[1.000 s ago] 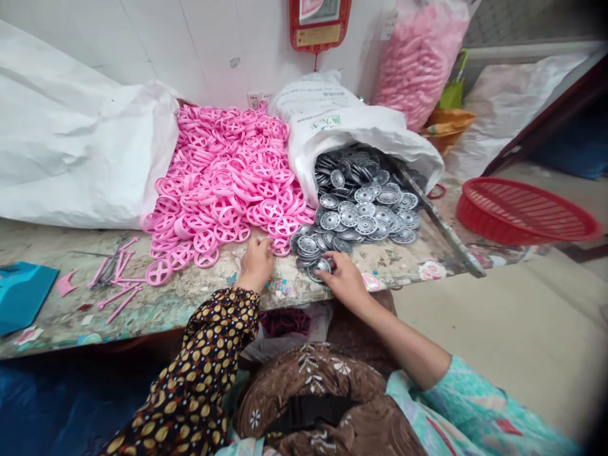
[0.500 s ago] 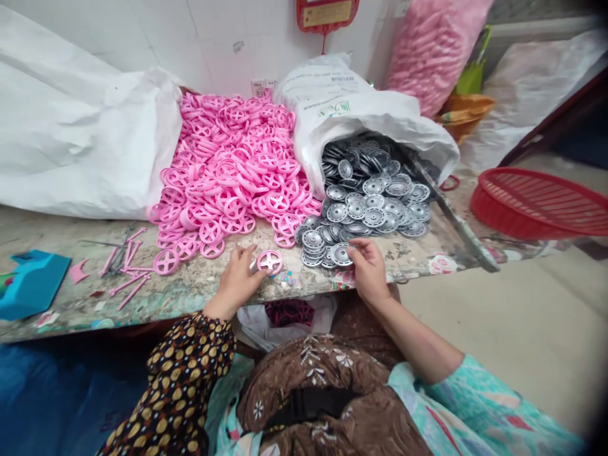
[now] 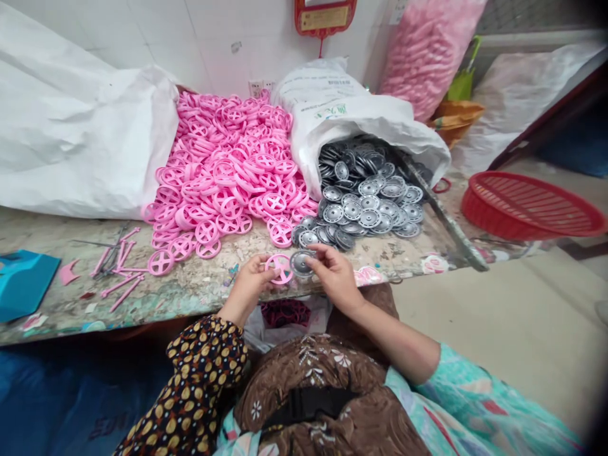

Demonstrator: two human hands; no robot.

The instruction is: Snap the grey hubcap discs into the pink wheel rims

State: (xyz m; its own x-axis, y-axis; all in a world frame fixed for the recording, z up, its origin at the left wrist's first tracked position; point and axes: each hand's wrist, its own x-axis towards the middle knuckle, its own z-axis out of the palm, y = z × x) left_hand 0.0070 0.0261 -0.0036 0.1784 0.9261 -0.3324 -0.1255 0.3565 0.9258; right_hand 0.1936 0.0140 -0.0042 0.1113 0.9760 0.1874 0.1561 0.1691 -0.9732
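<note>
Blue card (image 3: pixel 23 285) is laid at the left end of a worn workbench (image 3: pixel 61 310). Thin pink plastic rods (image 3: pixel 118 285) are left beside it. A white sack (image 3: pixel 80 126) is folded open, and a big heap of pink plastic wheels (image 3: pixel 223 171) is piled next to it. 1 pink wheel (image 3: pixel 280 268) is gripped in the left hand (image 3: pixel 247 288), just above the front edge of the bench. 1 silver disc (image 3: pixel 302 263) is pinched in the right hand (image 3: pixel 336 273). The 2 hands are close together but not touching, and the wheel and disc are held side by side. Many silver discs (image 3: pixel 365 209) are spilled from a second white sack (image 3: pixel 351 120). A red plastic basket (image 3: pixel 532 206) is seen at the far right.
</note>
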